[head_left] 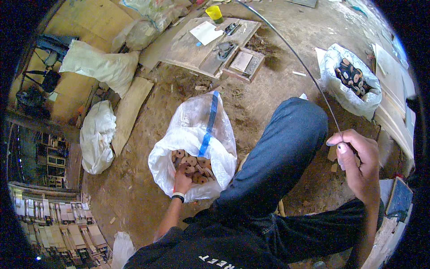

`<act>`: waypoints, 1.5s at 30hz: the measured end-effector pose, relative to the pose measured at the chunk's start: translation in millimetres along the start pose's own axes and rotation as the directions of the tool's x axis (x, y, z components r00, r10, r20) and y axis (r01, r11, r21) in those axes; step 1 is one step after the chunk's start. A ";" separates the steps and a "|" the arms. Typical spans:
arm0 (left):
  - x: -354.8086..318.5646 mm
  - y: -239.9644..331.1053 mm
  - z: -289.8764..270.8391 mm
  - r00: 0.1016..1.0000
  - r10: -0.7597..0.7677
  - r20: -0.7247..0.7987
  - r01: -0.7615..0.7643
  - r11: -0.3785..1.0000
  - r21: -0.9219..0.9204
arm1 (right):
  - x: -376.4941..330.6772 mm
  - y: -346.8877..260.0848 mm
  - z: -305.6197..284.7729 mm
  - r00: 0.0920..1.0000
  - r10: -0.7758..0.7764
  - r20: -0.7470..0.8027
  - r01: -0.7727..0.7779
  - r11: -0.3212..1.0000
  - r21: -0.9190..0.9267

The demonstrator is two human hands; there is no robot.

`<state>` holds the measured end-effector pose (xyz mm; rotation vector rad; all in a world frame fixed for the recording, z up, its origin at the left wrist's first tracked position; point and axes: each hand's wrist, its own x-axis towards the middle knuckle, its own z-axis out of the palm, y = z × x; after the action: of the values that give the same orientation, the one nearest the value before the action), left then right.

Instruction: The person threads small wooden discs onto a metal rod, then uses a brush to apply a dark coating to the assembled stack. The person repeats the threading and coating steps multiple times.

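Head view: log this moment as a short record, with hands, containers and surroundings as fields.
Left hand: in the white sack, at the tan discs; grip unclear
Right hand: fingers pinching one end of a thin dark rod
Near sack: open, blue stripe, holed discs inside
Far-right sack: open, dark and tan round pieces inside
Ahead: low wooden board with yellow cup and white sheet
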<state>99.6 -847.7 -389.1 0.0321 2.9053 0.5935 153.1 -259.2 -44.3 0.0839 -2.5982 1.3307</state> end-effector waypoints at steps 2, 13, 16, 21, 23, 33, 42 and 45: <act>9.2 -9.7 4.8 1.000 0.009 0.005 -0.009 0.999 0.046 | 1.4 -0.6 0.4 1.000 -0.001 -0.010 0.001 1.000 -0.008; 17.3 -18.1 11.7 0.995 0.081 0.059 -0.094 0.957 0.274 | 5.0 -2.4 -5.6 1.000 -0.018 0.007 0.018 0.999 -0.050; 15.5 -9.7 10.6 0.991 0.109 0.079 -0.128 0.945 0.301 | 5.1 -2.4 -5.5 0.998 -0.064 0.000 0.064 0.997 -0.044; 35.3 -14.3 -0.7 0.912 -0.060 0.406 -0.113 0.915 0.388 | 3.7 -5.0 -8.0 0.999 -0.009 0.041 0.010 1.000 -0.024; 40.6 -20.4 1.9 0.925 -0.021 0.378 -0.141 0.907 0.396 | 2.5 -5.6 -8.6 1.000 -0.013 0.029 0.014 0.999 -0.029; 40.3 -25.2 7.3 0.905 0.006 0.426 -0.192 0.898 0.395 | -1.7 -6.0 -8.5 0.999 -0.038 0.016 0.038 0.998 -0.052; 43.7 29.2 -36.7 0.746 -0.052 0.664 -0.197 0.935 0.295 | -0.7 -7.8 -6.3 0.997 -0.070 0.022 0.071 0.997 -0.032; 49.6 16.9 -44.5 0.855 0.063 0.515 -0.150 0.980 0.129 | -1.2 -7.8 -6.3 0.996 -0.086 0.020 0.086 0.996 -0.037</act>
<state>42.7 -846.6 -350.5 0.3247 2.4303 0.2950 156.5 -258.7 -34.8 0.2003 -2.6015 1.2573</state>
